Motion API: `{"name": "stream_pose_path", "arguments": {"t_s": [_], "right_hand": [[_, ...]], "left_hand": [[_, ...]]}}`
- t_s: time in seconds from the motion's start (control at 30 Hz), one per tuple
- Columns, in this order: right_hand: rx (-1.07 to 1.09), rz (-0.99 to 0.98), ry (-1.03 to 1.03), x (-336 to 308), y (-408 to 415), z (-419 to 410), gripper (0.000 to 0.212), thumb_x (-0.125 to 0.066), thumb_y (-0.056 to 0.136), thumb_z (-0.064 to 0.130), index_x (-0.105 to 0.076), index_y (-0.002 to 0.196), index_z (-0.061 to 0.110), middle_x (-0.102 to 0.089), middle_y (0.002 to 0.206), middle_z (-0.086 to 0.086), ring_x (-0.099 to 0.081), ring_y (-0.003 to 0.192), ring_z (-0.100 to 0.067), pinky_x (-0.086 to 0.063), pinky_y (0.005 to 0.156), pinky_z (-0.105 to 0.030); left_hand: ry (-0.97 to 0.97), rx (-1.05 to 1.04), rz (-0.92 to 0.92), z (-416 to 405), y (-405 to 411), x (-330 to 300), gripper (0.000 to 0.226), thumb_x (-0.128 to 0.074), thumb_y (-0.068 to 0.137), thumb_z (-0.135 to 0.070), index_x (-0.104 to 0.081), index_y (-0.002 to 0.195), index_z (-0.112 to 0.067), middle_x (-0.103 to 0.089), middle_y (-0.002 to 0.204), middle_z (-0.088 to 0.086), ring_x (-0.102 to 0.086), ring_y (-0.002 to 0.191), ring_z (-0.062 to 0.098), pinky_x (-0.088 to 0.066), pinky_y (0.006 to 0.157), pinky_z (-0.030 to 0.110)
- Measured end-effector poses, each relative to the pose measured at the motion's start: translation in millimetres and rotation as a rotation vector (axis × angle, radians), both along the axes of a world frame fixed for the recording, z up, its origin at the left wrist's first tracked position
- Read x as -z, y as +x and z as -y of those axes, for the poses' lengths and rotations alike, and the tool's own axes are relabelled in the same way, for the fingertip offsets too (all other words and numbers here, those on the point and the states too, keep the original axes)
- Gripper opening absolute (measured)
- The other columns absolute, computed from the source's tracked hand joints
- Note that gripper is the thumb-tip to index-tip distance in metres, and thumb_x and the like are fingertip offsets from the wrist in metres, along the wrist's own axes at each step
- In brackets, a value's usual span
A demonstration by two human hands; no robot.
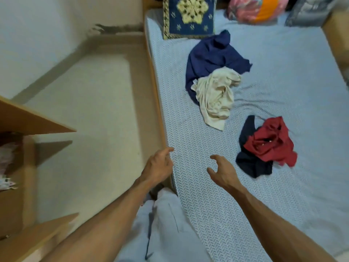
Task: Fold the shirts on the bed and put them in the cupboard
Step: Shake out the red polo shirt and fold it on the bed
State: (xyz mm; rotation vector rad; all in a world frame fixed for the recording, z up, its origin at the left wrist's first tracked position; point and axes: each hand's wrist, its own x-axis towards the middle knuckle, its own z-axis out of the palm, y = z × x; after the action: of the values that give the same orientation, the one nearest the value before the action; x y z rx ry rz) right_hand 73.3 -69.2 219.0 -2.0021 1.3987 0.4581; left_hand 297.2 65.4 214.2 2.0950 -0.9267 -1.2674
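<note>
Several crumpled shirts lie on the bed [302, 72], which has a light blue patterned sheet. A navy blue shirt [211, 55] is farthest, with a cream shirt [215, 97] partly on top of it. Nearer me, a red shirt [270, 142] lies on a dark navy shirt [251, 167]. My left hand [158, 165] hovers at the bed's left edge, fingers loosely curled, holding nothing. My right hand [222, 171] is over the sheet, fingers spread and bent, empty, a short way left of the dark navy shirt. The open cupboard [28, 121] stands at the left.
A blue patterned cushion [190, 16] and bundled bedding [256, 8] sit at the head of the bed. Wooden cupboard shelves [37, 235] at the left hold some folded cloth. Pale floor [90, 129] runs between cupboard and bed. My light trousers [166, 229] touch the bed edge.
</note>
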Motion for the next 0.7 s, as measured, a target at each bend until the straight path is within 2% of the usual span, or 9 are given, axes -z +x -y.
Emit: {"name": "stream_pose_path", "arguments": {"t_s": [0.1, 0.17, 0.23, 0.33, 0.4, 0.43, 0.5, 0.6, 0.7], "right_hand": [[-0.004, -0.087, 0.053, 75.9, -36.8, 14.4, 0.062, -0.068, 0.094, 0.026, -0.045, 0.149, 0.01, -0.046, 0.153, -0.009, -0.044, 0.14, -0.024, -0.031, 0.114, -0.032], [-0.022, -0.124, 0.079, 125.0, -54.9, 23.7, 0.067, -0.068, 0.095, 0.027, -0.039, 0.153, 0.01, -0.041, 0.157, -0.009, -0.039, 0.144, -0.025, -0.028, 0.116, -0.032], [-0.049, -0.152, 0.101, 179.2, -71.3, 31.9, 0.076, -0.07, 0.094, 0.029, -0.031, 0.157, 0.011, -0.034, 0.161, -0.01, -0.032, 0.148, -0.025, -0.024, 0.118, -0.032], [-0.035, -0.217, 0.129, 243.0, -91.0, 40.4, 0.099, -0.078, 0.086, 0.037, -0.018, 0.161, 0.016, -0.019, 0.166, -0.014, -0.017, 0.153, -0.032, -0.022, 0.121, -0.04], [-0.033, -0.249, 0.124, 283.4, -105.5, 34.1, 0.12, -0.085, 0.077, 0.045, -0.005, 0.163, 0.021, 0.0, 0.168, -0.02, -0.005, 0.154, -0.043, -0.02, 0.122, -0.051], [-0.04, -0.246, 0.103, 295.8, -110.9, 29.8, 0.127, -0.086, 0.073, 0.051, 0.001, 0.162, 0.023, 0.01, 0.167, -0.02, 0.003, 0.153, -0.046, -0.019, 0.121, -0.057], [-0.048, -0.238, 0.055, 310.6, -120.8, 26.1, 0.134, -0.084, 0.067, 0.062, 0.008, 0.16, 0.031, 0.016, 0.168, -0.016, 0.006, 0.153, -0.043, -0.025, 0.118, -0.059], [-0.106, -0.259, -0.012, 306.8, -124.2, 27.5, 0.134, -0.068, 0.057, 0.081, 0.014, 0.154, 0.04, 0.012, 0.169, -0.01, -0.004, 0.155, -0.037, -0.038, 0.111, -0.054], [-0.184, -0.294, -0.061, 308.4, -124.2, 30.5, 0.135, -0.062, 0.057, 0.087, 0.013, 0.158, 0.039, 0.013, 0.169, -0.011, -0.009, 0.155, -0.037, -0.042, 0.109, -0.051]], "left_hand": [[0.037, 0.11, -0.035, 19.3, -42.0, 74.6, 0.052, -0.061, 0.094, -0.012, -0.05, 0.145, -0.021, -0.057, 0.138, 0.003, -0.055, 0.125, 0.02, -0.039, 0.108, 0.025], [0.035, 0.171, -0.01, 29.0, -65.3, 125.2, 0.059, -0.063, 0.093, -0.009, -0.045, 0.149, -0.015, -0.044, 0.152, 0.006, -0.043, 0.139, 0.024, -0.029, 0.118, 0.031], [0.038, 0.245, 0.012, 37.8, -86.8, 179.3, 0.065, -0.064, 0.093, -0.011, -0.038, 0.153, -0.014, -0.032, 0.16, 0.009, -0.029, 0.148, 0.026, -0.022, 0.122, 0.033], [0.073, 0.411, 0.078, 47.4, -110.8, 242.9, 0.075, -0.061, 0.097, -0.016, -0.02, 0.16, -0.018, -0.009, 0.168, 0.008, -0.006, 0.155, 0.027, -0.02, 0.123, 0.04], [0.11, 0.539, 0.208, 48.7, -130.1, 283.1, 0.079, -0.058, 0.098, -0.019, -0.01, 0.161, -0.015, 0.001, 0.169, 0.01, 0.004, 0.156, 0.03, -0.02, 0.122, 0.043], [0.119, 0.559, 0.284, 49.5, -139.5, 296.0, 0.076, -0.052, 0.1, -0.02, -0.008, 0.161, -0.012, 0.005, 0.169, 0.012, 0.008, 0.156, 0.032, -0.017, 0.123, 0.044], [0.196, 0.589, 0.369, 51.1, -158.2, 314.6, 0.068, -0.036, 0.104, -0.021, -0.001, 0.16, -0.007, 0.013, 0.166, 0.022, 0.013, 0.153, 0.041, -0.007, 0.124, 0.052], [0.28, 0.72, 0.497, 62.4, -176.1, 313.3, 0.082, -0.052, 0.1, -0.008, 0.007, 0.156, 0.003, 0.016, 0.159, 0.037, 0.015, 0.146, 0.057, -0.012, 0.12, 0.065], [0.308, 0.729, 0.554, 76.3, -176.1, 310.0, 0.086, -0.059, 0.097, -0.005, 0.004, 0.156, 0.005, 0.015, 0.158, 0.039, 0.014, 0.145, 0.06, -0.016, 0.118, 0.067]]}}
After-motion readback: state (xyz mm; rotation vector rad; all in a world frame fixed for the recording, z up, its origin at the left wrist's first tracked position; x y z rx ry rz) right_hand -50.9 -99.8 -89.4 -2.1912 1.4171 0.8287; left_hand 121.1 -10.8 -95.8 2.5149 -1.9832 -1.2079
